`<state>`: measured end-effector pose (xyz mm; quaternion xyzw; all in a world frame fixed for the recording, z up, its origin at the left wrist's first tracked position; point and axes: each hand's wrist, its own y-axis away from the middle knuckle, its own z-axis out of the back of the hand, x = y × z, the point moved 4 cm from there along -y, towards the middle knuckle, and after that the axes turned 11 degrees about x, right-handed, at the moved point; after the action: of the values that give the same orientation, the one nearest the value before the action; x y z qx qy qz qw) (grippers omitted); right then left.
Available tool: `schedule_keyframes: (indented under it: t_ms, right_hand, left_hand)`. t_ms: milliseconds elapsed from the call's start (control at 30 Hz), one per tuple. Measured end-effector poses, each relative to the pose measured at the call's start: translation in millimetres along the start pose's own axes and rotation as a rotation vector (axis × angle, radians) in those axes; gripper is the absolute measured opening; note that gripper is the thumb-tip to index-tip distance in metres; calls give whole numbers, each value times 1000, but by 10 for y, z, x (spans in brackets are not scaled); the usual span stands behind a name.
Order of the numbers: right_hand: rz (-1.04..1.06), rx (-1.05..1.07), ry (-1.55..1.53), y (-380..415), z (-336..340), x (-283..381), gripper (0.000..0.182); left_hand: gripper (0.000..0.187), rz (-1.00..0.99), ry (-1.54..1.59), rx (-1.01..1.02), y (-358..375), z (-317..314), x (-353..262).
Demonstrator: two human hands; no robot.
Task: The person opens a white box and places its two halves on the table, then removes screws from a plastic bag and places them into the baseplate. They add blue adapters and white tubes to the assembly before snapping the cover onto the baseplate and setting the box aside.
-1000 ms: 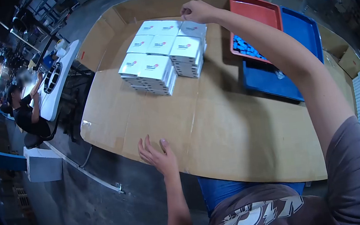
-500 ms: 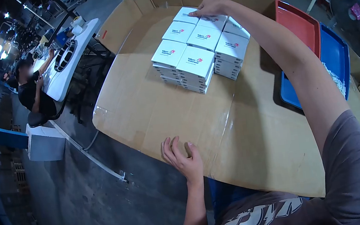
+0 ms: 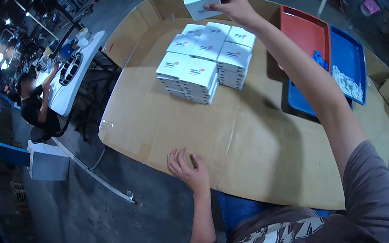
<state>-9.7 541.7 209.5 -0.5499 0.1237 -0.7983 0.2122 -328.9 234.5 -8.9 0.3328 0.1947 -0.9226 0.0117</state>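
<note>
**One white box held clear above the stack**

The right hand [image 3: 234, 6], arm fully extended, pinches a small flat white cardboard box [image 3: 202, 4] by its right edge, fingers closed on it, the box raised above the far end of the stacked block of white cardboard boxes with red-and-blue logos [image 3: 206, 61] and apart from it. The left hand [image 3: 188, 169] lies flat and spread on the near edge of the brown corrugated cardboard sheet covering the table [image 3: 254, 133], holding nothing. To the right, a red plastic tray [image 3: 307, 32] overlaps a blue plastic tray [image 3: 349, 54] holding small pale pieces, possibly parts. At far left, another person [image 3: 37, 104] sits at a white table [image 3: 74, 70].
</note>
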Motion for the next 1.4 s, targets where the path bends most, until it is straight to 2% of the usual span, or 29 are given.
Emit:
schedule_keyframes:
  t_ms: [100, 233, 300, 433, 467, 533, 633, 700, 767, 833, 933, 1067, 1133, 1233, 1267, 1367, 1400]
  right_hand:
    - [35, -21, -273, 775, 134, 406, 40]
    - [-8, -153, -539, 1923, 274, 771, 57]
    - [-120, -259, -729, 2446, 346, 875, 57]
    - [-152, -319, -821, 3263, 530, 1014, 49]
    - [-210, -360, -757, 3456, 574, 1053, 42]
    - [-249, -416, -681, 3775, 572, 1116, 46]
    - [-308, -486, -614, 4259, 582, 1166, 49]
    - [-305, -527, -630, 4504, 551, 1169, 53]
    - [-235, -519, -602, 4668, 511, 1222, 53]
    - [-179, -506, -555, 4818, 468, 1270, 53]
    - [-144, -479, -464, 5027, 382, 1358, 49]
    - [-108, -479, -183, 5355, 368, 1526, 40]
    - [-132, -493, -90, 5506, 382, 1713, 38]
    - [-29, -506, -147, 5764, 374, 1878, 36]
    - [-52, -453, -221, 5850, 362, 1980, 39]
    - [102, -418, -54, 6016, 275, 2107, 48]
    - [86, -395, -46, 6058, 238, 2137, 62]
  left_hand:
    - [32, -17, -8, -6, 42, 2, 19]
    - [29, -57, 56, -44, 105, -21, 48]
    - [26, -67, 74, -49, 118, -16, 61]
    - [26, -115, 281, -104, 193, 40, -26]
    - [26, -170, 181, -109, 249, 74, -85]
    - [27, -291, -10, -132, 258, 148, -376]
    - [30, 14, 733, 239, 493, -118, -850]
    - [46, 58, 844, 693, 770, -136, -1652]
    - [65, 19, 1047, 1121, 1093, -284, -2170]
    - [74, 43, 1160, 1379, 1381, -292, -2587]
    - [78, 68, 1303, 1465, 1652, -210, -3001]
    - [75, -29, 1236, 1423, 1962, -177, -3190]
    - [74, 12, 1304, 1419, 2102, -75, -3234]
    - [75, -3, 1308, 1332, 2271, 85, -3282]
    - [75, -34, 1303, 1282, 2280, 133, -3322]
    - [73, -79, 1295, 1273, 2327, 249, -3354]
    - [74, -129, 1261, 1254, 2332, 251, -3354]
